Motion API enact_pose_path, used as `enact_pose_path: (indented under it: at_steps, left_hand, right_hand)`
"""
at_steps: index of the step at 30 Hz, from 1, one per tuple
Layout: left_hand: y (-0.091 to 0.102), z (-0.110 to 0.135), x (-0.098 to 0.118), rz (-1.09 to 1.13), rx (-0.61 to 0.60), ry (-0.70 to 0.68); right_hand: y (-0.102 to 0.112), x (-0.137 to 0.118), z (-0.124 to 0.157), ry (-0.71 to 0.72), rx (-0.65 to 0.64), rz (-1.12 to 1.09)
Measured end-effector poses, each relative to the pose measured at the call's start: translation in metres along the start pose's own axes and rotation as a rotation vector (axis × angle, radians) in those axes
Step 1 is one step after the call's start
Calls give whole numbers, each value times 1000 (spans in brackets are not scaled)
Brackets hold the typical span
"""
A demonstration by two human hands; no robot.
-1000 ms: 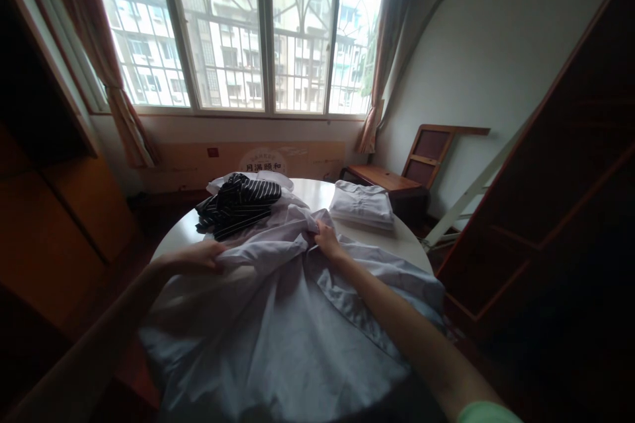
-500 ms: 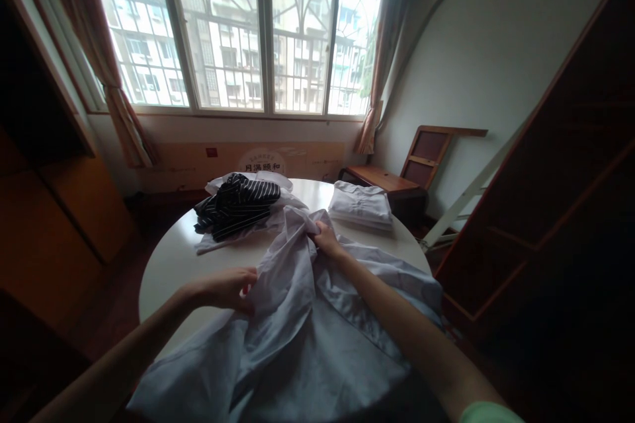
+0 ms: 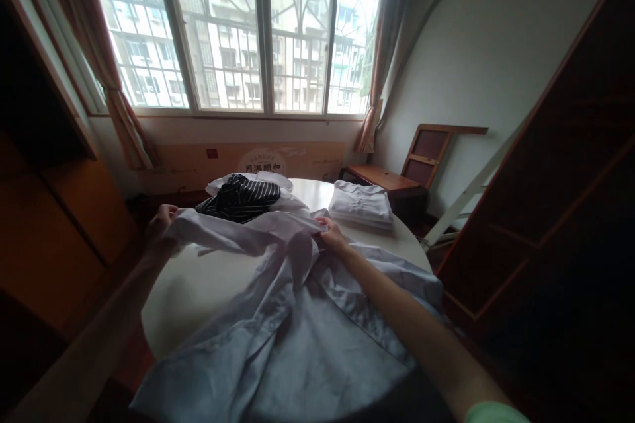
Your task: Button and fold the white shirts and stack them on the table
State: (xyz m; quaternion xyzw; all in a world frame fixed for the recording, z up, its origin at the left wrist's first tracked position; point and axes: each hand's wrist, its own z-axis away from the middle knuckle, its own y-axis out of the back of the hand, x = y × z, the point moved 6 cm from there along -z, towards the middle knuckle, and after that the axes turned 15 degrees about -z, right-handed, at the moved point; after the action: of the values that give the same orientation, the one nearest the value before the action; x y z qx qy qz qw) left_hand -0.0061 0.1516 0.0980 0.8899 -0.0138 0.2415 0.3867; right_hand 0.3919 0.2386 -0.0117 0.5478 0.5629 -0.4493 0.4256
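Observation:
A pale, light-coloured shirt (image 3: 317,337) is spread over the near part of the round white table (image 3: 198,291), its lower part hanging towards me. My left hand (image 3: 163,221) is out at the table's left side, closed on the end of a sleeve pulled up off the tabletop. The stretched sleeve (image 3: 223,231) runs from there to the collar area. At the collar, my right hand (image 3: 331,235) is closed on the fabric. The fingertips of both hands are partly hidden by cloth.
Beyond the sleeve lies a black striped garment (image 3: 248,195) on top of other pale clothes (image 3: 275,180). A folded stack of pale shirts (image 3: 361,205) sits at the back right. Behind it are a wooden bench (image 3: 381,177) and a white ladder-like frame (image 3: 471,185).
My left hand has moved left and away from me, drawing the sleeve out sideways and up. My right hand has stayed at the collar.

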Motion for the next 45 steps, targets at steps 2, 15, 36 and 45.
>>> enact_pose_path:
  at_steps: [2, 15, 36, 45]
  left_hand:
    - [-4, 5, 6, -201, 56, -74]
    - [-66, 117, 218, 247, -492, -748]
    - [-156, 109, 166, 388, -472, -6]
    - [-145, 112, 171, 595, -403, -22]
  right_hand:
    - [2, -6, -1, -30, 56, -106]
    - [-7, -61, 2, -87, 192, -197]
    - [-24, -42, 75, 11, -590, 814]
    - [-34, -65, 100, 25, -479, 1270]
